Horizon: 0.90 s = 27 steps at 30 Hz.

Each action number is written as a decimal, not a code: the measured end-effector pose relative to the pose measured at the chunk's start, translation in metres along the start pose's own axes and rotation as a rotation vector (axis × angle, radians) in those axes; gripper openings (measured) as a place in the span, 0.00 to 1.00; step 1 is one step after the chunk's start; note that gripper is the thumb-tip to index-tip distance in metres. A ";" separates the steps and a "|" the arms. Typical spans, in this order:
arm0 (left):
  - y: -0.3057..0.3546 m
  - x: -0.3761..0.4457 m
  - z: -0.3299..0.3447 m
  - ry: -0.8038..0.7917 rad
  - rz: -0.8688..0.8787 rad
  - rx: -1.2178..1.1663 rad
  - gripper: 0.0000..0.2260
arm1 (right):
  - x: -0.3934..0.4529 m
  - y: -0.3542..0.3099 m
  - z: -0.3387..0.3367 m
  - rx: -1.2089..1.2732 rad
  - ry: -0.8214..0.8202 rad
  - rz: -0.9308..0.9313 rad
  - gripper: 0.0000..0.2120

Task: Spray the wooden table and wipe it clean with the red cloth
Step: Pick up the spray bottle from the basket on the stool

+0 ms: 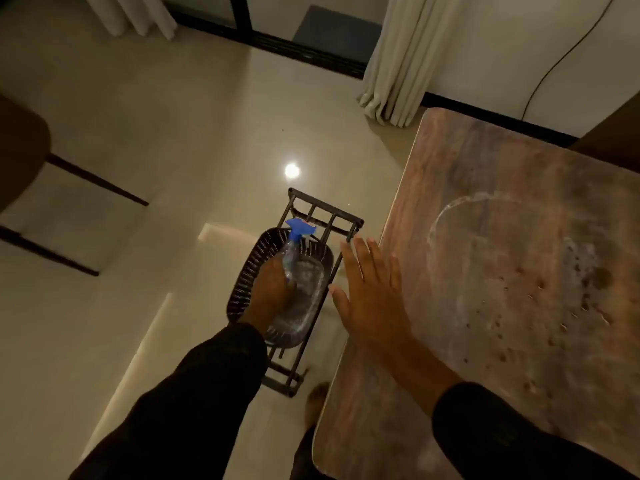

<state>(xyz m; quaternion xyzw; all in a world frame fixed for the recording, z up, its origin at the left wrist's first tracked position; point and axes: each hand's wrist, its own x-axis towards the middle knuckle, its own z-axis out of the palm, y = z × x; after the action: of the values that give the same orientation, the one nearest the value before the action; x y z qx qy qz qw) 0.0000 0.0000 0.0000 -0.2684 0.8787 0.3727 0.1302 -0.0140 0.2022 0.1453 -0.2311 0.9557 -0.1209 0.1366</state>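
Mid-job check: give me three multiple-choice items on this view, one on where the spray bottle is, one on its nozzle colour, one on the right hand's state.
1. The spray bottle is
A. on the wooden table
B. in the dark basket on the rack
C. on the floor

2. Its nozzle is
A. blue
B. red
C. green

3. The right hand is
A. gripping a cloth
B. a closed fist
C. open, fingers straight

Key: 1 B, the left hand holds it in the dark basket; 2 A, the trigger head shows blue; 3 C, flat by the wet wooden table edge, holding nothing.

Left hand (273, 289) around spray bottle (294, 252) in basket (242, 271)
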 end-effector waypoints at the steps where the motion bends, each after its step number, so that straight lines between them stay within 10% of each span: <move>1: -0.004 0.016 0.009 0.014 -0.021 0.018 0.27 | 0.003 0.007 0.003 0.007 -0.004 0.009 0.38; 13: -0.007 0.044 0.017 0.023 -0.065 -0.187 0.24 | 0.027 0.031 0.004 0.043 -0.034 0.043 0.41; 27: 0.188 -0.061 -0.156 0.112 0.310 -0.472 0.09 | -0.019 0.040 -0.174 -0.019 0.215 0.133 0.36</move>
<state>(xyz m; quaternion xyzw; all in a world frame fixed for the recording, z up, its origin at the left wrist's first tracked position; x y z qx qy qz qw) -0.0614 0.0179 0.2432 -0.1741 0.8041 0.5668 -0.0430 -0.0691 0.2747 0.2999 -0.1543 0.9791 -0.1267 0.0387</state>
